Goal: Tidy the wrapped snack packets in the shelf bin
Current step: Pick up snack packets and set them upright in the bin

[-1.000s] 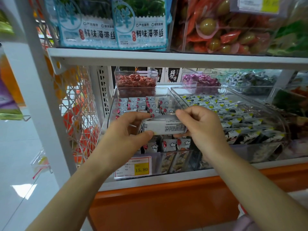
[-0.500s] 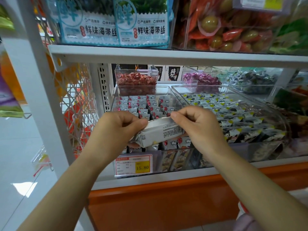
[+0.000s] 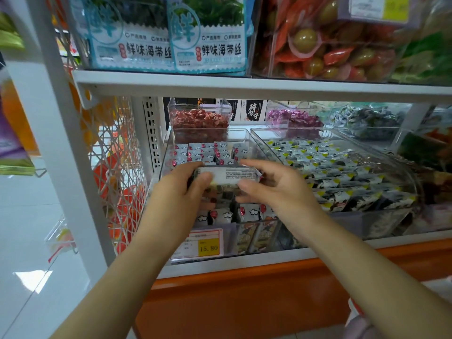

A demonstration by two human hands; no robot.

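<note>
In the middle of the frame we hold a white packet (image 3: 228, 176) level, printed side facing us, above the clear bin (image 3: 163, 165) on the lower shelf. Our left hand (image 3: 183, 192) grips its left end, thumb pressed on the front. Our right hand (image 3: 278, 189) pinches the right end loosely, forefinger along the top edge and thumb at the lower edge. Rows of cloud-printed packets (image 3: 208, 152) lie in the bin behind and below it. A yellow price tag (image 3: 208, 247) sits on the bin's front. To the right stands a neighbouring bin (image 3: 403, 182).
</note>
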